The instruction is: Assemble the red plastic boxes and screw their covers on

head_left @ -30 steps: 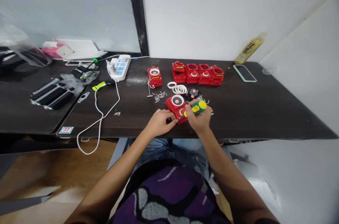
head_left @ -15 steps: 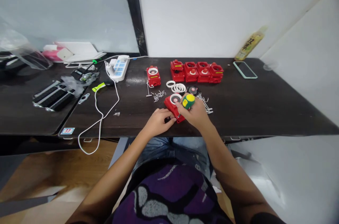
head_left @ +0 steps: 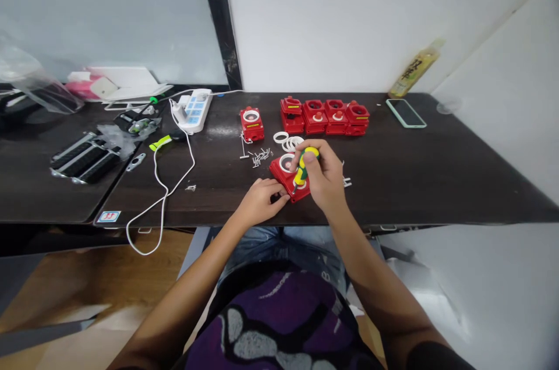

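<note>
In my right hand (head_left: 325, 175) is a yellow-and-green screwdriver (head_left: 303, 169), my fingers wrapped round its handle. It leans, with its tip down at the near part of a red box (head_left: 278, 171) that has a white ring round a round window. My left hand (head_left: 263, 200) grips the near left side of this box, fingertips on its edge. Just beyond lie several loose white rings (head_left: 280, 137). To the left is a scatter of small screws (head_left: 261, 157). White metal pieces (head_left: 347, 182) show partly behind my right hand.
Further back stand one red box (head_left: 252, 125) and a row of several red boxes (head_left: 315, 117). A phone (head_left: 406, 113) and a yellow bottle (head_left: 414, 70) are at the right. On the left are a power strip (head_left: 195, 111), a white cable (head_left: 165, 198) and a black ribbed part (head_left: 87, 157).
My right hand has tilted the screwdriver, so more of its handle and shaft shows. A dark disc beyond the hand is now hidden. My left hand stays on the box.
</note>
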A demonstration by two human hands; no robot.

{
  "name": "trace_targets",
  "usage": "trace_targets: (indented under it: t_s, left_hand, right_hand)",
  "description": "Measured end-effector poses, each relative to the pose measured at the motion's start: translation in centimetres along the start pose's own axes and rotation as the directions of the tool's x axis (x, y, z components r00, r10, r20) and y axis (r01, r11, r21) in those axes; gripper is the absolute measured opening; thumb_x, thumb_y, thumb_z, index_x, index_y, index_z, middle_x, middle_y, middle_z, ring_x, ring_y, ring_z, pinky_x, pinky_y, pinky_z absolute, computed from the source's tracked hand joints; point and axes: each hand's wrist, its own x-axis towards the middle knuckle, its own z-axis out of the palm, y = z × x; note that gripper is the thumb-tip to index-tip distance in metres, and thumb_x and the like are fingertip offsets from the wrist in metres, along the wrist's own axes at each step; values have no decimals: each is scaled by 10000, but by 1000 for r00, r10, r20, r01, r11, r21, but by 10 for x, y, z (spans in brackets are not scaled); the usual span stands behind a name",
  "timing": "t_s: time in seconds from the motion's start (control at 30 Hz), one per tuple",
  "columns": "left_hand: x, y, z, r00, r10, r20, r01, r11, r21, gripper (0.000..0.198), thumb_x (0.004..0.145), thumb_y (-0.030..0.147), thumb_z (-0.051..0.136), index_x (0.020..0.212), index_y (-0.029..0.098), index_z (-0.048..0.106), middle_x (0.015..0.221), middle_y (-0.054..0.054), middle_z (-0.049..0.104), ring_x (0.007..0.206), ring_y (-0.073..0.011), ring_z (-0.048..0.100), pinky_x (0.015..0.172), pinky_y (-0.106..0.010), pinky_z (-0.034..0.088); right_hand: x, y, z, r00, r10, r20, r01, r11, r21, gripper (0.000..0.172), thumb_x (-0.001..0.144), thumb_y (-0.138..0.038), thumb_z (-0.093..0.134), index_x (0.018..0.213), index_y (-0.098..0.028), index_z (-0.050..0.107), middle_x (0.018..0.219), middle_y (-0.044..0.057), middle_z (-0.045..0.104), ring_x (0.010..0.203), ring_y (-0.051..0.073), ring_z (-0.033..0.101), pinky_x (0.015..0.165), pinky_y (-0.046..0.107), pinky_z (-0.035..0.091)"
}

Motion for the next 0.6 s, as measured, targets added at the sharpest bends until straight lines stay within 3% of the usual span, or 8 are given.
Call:
trace_targets:
  t_s: [0.2,0.37,0.5,0.6]
  left_hand:
    - [0,-3,0,1000,14,-11,-15,1000,-14,221,1004,278,613,806,197,668,832,-5,710,829,-180,647,782,-343,373]
    - [0,-6,2,1000,20,-10,-21,1000,-19,221,1005,285,612,810,205,679,863,-13,737,870,-190,668,810,-346,403]
    - [-1,-5,2,1000,14,-10,-14,1000,-19,214,1012,295,596,836,214,688,923,-27,757,936,-207,691,862,-358,435]
    - [-3,-5,3,1000,6,7,-6,1000,-10,205,1028,308,572,908,233,719,1014,-44,774,1020,-225,702,940,-384,452]
  right_hand:
    - [5,-2,6,994,73,79,-94,950,299,237,983,-447,660,905,-224,647,724,-23,564,588,101,502,545,260,400]
    - [13,1,9,985,114,127,-152,923,354,316,948,-440,680,749,-211,590,595,-50,493,474,75,379,445,228,285]
    - [22,0,11,923,179,339,-275,926,258,450,958,-474,673,623,-206,540,495,-71,417,408,57,297,390,217,202]
    - [29,-1,12,859,192,475,-316,928,197,493,956,-516,670,596,-205,541,484,-69,414,410,58,311,379,215,215]
